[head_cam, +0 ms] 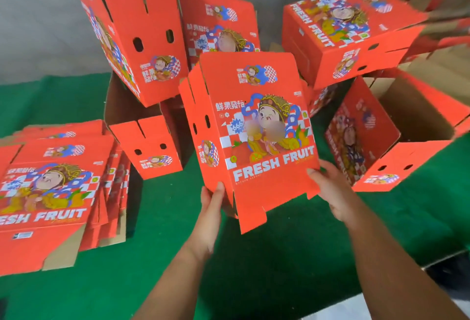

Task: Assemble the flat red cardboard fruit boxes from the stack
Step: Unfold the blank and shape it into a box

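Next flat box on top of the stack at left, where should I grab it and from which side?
Take the top flat box by its near edge, coming from the front right. The stack is fanned out there, so the loose bottom flaps overhang toward you and leave an exposed edge for a grip. Both the left hand and right hand are busy holding the half-opened box.

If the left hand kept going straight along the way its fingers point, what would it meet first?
The left hand already grips the lower left corner of the half-opened red printed cardboard fruit box. Its fingers point up and away, so it would likely meet that box's side panel first; depth is unclear.
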